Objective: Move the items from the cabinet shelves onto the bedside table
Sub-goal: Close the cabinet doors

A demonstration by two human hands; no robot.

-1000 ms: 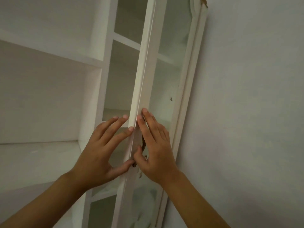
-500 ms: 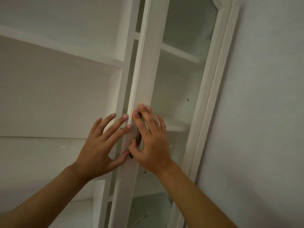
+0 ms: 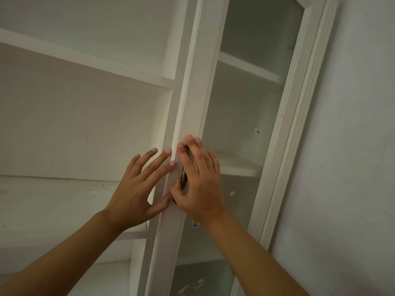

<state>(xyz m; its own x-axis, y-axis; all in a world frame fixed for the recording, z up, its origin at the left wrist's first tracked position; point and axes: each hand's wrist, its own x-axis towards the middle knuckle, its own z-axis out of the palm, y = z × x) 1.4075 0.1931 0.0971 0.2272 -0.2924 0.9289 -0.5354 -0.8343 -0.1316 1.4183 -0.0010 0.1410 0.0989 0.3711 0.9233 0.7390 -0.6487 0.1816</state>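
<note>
Both hands are up at the glass door (image 3: 192, 116) of the cabinet (image 3: 303, 103). My right hand (image 3: 198, 184) lies over the dark handle (image 3: 184, 174): fingers fairly straight along the door's stile, thumb tucked in beside the handle's lower end. Whether it's properly gripping the handle or just pressing on it, I can't tell, the hand hides most of it. My left hand (image 3: 136, 189) is spread wide, fingertips and thumb touching the door's edge, holding nothing.

My guess is this is the door step, not the carrying step. The door looks nearly flush with the frame, and I can't say from here if it's about to swing out or get pushed shut. If there's more to fetch, the next move means hooking fingers behind the handle and pulling, with the left hand out of the way of the edge.

As for contents: the open shelves (image 3: 89, 60) on the left show no items that I can see. Behind the glass the upper compartments look bare too. Lower down there are a few small pale bits (image 3: 193, 285) behind the pane, but they're too small and blurry to name, could be items or just marks on the glass. The bedside table isn't in view at all.
</note>
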